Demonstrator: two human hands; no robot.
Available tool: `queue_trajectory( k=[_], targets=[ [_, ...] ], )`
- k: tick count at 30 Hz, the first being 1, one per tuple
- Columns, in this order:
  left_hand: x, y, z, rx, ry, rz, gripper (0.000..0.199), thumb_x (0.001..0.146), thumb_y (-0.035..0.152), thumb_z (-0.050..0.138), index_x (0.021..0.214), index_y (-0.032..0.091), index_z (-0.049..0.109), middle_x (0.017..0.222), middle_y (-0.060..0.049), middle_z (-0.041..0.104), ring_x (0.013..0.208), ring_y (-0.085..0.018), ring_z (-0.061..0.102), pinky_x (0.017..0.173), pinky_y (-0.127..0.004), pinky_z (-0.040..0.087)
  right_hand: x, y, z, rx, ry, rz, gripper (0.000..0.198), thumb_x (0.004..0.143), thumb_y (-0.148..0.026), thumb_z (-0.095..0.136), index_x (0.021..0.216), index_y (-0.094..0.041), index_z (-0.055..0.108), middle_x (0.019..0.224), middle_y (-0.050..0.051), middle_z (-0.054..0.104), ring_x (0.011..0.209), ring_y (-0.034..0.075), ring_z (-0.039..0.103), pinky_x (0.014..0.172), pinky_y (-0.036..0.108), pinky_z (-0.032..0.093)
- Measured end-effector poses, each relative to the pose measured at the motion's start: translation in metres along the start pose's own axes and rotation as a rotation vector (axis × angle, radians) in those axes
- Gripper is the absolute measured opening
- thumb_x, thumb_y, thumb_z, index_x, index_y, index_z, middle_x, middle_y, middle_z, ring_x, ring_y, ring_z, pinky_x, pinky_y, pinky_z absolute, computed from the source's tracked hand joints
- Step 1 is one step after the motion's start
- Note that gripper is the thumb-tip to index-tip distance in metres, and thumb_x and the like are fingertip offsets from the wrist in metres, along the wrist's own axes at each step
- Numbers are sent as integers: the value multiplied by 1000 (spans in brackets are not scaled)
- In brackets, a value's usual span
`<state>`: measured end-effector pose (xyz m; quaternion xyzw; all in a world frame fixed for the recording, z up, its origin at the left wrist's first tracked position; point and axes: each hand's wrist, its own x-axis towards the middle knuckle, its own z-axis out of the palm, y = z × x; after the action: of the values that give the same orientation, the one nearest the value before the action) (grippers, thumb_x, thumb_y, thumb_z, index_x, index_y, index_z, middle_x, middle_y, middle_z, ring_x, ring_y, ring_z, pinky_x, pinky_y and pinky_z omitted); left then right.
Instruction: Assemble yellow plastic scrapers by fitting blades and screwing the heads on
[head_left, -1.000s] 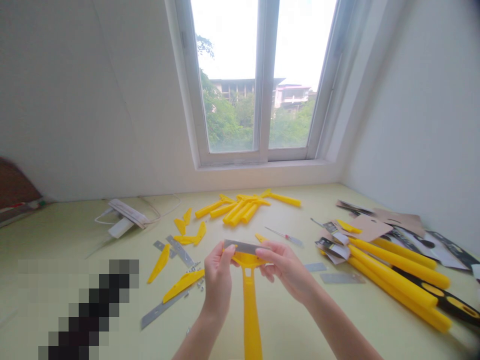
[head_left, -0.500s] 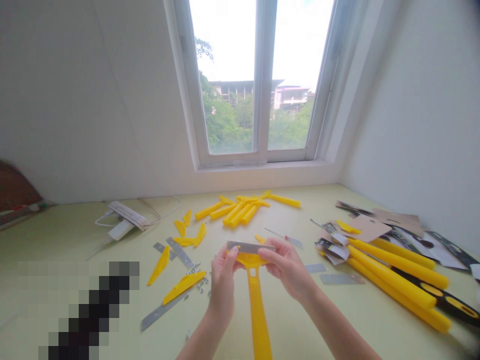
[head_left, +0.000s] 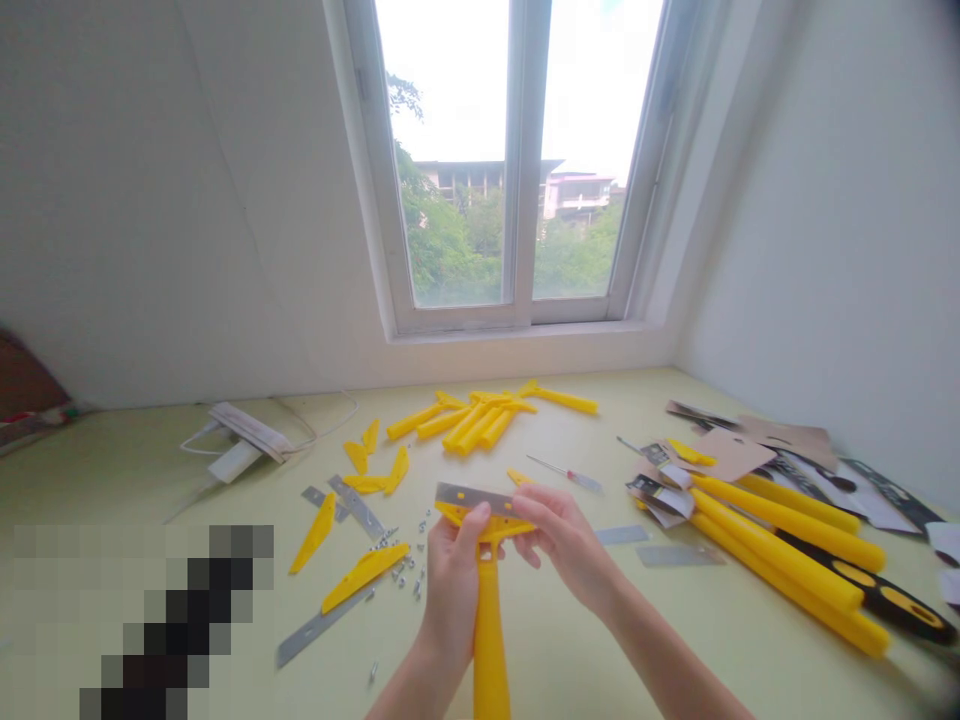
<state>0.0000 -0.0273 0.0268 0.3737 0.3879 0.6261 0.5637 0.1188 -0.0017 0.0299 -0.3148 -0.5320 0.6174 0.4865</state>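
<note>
My left hand [head_left: 451, 580] is wrapped around the neck of a yellow plastic scraper [head_left: 490, 625], its thumb pressing on a flat grey metal blade [head_left: 454, 494]. The blade lies across the scraper's wide head, and holes in it show yellow beneath. At the right end, my right hand [head_left: 574, 545] pinches the blade and head between thumb and fingers. Left of my hands, small screws [head_left: 401, 572] are scattered beside a yellow clamp piece [head_left: 365, 577], which rests on another metal blade [head_left: 315, 630].
Several yellow scraper handles [head_left: 472, 425] lie piled near the window. A screwdriver [head_left: 574, 478] is behind my right hand. More loose blades [head_left: 679, 556] lie to its right, then long yellow-handled tools [head_left: 780, 545] and cardboard packaging [head_left: 787, 440]. A power strip [head_left: 251, 430] sits back left.
The scraper has shifted slightly left and its head is tilted. My left hand has moved down around the neck, its thumb now nearer the blade's middle.
</note>
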Motion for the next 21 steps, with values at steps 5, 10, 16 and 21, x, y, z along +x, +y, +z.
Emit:
queue_trajectory(
  k=[5,10,16,21],
  targets=[
    [0,4,0,36,24,21,16,73,26,55,63,14,57,53,3,51,48,-7,41,46,-18,36,0,-4,-8,-98,64,-47,26,73,-36,58,59,-14,52,48,-4,46,39,5,39,37,18,26],
    [1,3,-1,83,15,37,17,73,28,55,65,14,58,54,3,53,51,-8,45,47,-18,38,-1,-5,-13,-162,29,-56,25,72,-34,60,59,-15,50,45,-5,45,39,5,37,38,19,24],
    [2,1,-2,93,17,35,17,74,29,55,74,13,60,62,0,59,51,-8,47,48,-19,40,-2,-7,-9,-146,66,1,26,70,-32,61,56,-16,47,42,-7,41,37,4,32,38,19,18],
    [2,-1,-2,116,32,26,20,74,31,55,72,12,60,61,-1,59,49,-8,47,47,-20,40,-3,-6,-5,-108,81,-34,26,69,-28,61,55,-16,43,44,-8,37,41,4,28,41,19,16]
  ],
)
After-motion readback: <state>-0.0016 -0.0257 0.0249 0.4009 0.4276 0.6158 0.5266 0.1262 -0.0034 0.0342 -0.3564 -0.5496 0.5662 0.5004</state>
